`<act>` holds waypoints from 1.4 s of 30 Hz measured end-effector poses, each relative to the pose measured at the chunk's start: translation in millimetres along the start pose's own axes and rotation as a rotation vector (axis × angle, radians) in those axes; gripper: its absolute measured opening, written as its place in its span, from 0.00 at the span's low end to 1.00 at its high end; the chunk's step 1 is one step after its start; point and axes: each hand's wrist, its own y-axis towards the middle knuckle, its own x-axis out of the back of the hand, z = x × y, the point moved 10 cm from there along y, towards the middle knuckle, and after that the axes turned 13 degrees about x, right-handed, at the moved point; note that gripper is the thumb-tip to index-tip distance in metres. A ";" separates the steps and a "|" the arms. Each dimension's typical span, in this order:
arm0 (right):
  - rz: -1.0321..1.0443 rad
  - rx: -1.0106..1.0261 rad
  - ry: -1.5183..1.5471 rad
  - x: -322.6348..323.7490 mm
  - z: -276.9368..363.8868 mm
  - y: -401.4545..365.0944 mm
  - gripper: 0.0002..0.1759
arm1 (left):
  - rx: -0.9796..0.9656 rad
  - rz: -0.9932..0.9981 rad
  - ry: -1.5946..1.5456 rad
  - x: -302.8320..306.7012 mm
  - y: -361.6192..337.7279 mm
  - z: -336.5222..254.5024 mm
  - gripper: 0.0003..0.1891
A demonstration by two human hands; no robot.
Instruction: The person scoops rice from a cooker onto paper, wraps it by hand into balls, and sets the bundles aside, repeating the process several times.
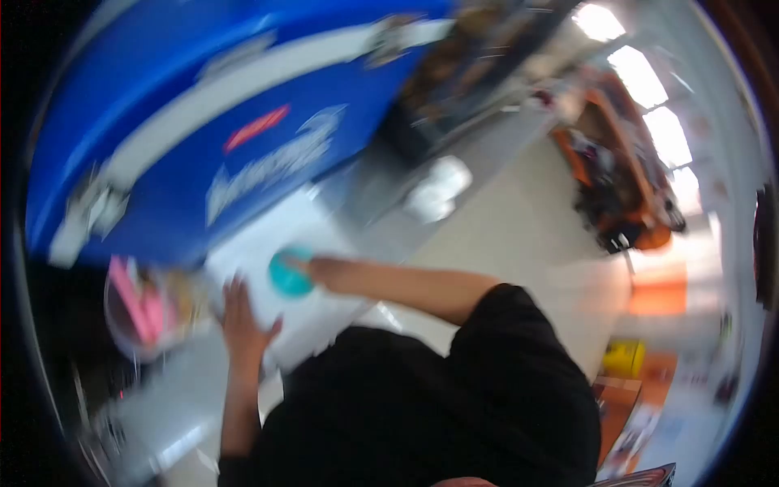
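A white sheet or board (243,252) lies on the worktop in front of me. On it is a teal round object (290,280), too smeared to tell its kind. My right hand (329,274) comes in from the right and grips this object, with its fingers over the near side. My left hand (246,321) rests at the left edge of the white sheet, thumb spread and fingers stretched out, holding nothing.
Behind the sheet stands a large blue cooler box (284,154) with white latches. A clear tub (134,333) with pink items stands at left. White crumpled material (438,191) lies on the grey counter at right. An orange cart (621,170) stands farther off.
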 end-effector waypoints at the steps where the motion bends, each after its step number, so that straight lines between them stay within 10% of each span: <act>1: -0.085 0.111 0.042 -3.6 -12.9 2.6 0.48 | 0.083 0.053 0.064 3.7 3.9 -4.4 0.54; 3: 0.146 -0.148 0.050 6.8 -8.3 -0.2 0.46 | 0.108 0.051 0.107 9.9 3.7 -6.5 0.54; 9: -0.267 -0.199 0.353 83.8 3.9 -23.5 0.46 | 0.095 -0.085 -0.008 25.4 -13.0 5.2 0.45; 12: -0.286 -0.044 0.070 104.4 13.4 -29.4 0.46 | 0.093 -0.380 -0.382 50.8 -79.3 22.8 0.25; 19: 0.136 0.090 -0.338 53.4 53.8 -2.2 0.43 | 0.872 -0.118 -1.170 -121.1 -323.9 66.7 0.16; 22: 0.197 0.083 -0.440 39.3 55.8 4.7 0.42 | 0.582 -0.061 -0.248 -86.3 -314.3 65.5 0.17; 26: 0.214 0.062 -0.489 33.3 45.5 11.8 0.40 | 0.089 -0.340 -0.149 -2.1 -185.0 -2.0 0.20; 30: 0.184 0.084 -0.421 28.4 24.4 12.7 0.38 | -0.196 -0.050 -0.047 -29.9 -70.1 -94.5 0.29; 42: -0.056 0.092 -0.190 44.6 21.5 -0.8 0.42 | -0.186 0.115 -0.071 -37.7 -65.4 -105.2 0.35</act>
